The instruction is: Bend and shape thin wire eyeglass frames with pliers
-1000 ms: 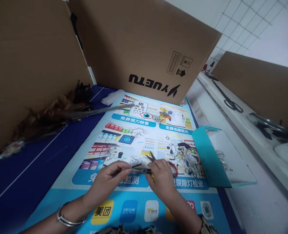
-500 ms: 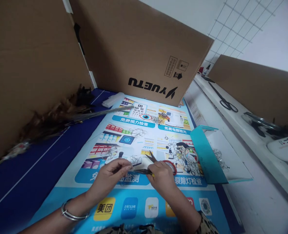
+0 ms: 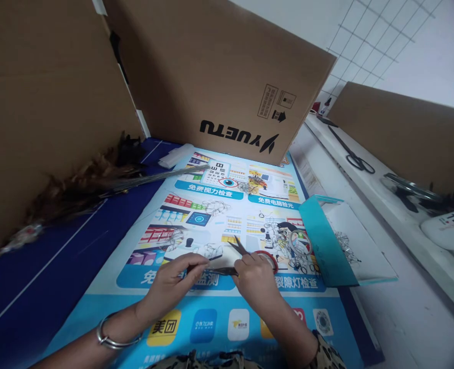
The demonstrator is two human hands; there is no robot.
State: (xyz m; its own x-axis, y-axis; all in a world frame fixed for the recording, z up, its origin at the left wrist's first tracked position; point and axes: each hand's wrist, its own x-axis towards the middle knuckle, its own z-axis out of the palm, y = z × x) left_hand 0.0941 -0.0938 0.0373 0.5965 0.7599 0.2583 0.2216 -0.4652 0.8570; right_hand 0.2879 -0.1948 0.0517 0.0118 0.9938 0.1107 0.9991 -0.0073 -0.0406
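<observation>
At far left, brown feathers (image 3: 84, 179) lay on a blue surface. The person's left hand (image 3: 175, 279) had thumb and fingertips pressed together; anything between was too small to see. Beside them, dark pliers (image 3: 222, 271) pointed left, gripped in the curled right hand (image 3: 256, 277). Open scissors (image 3: 239, 247) showed behind it, whether held was unclear. Further right were tangled wires (image 3: 280, 240), then a teal box (image 3: 325, 248)
</observation>
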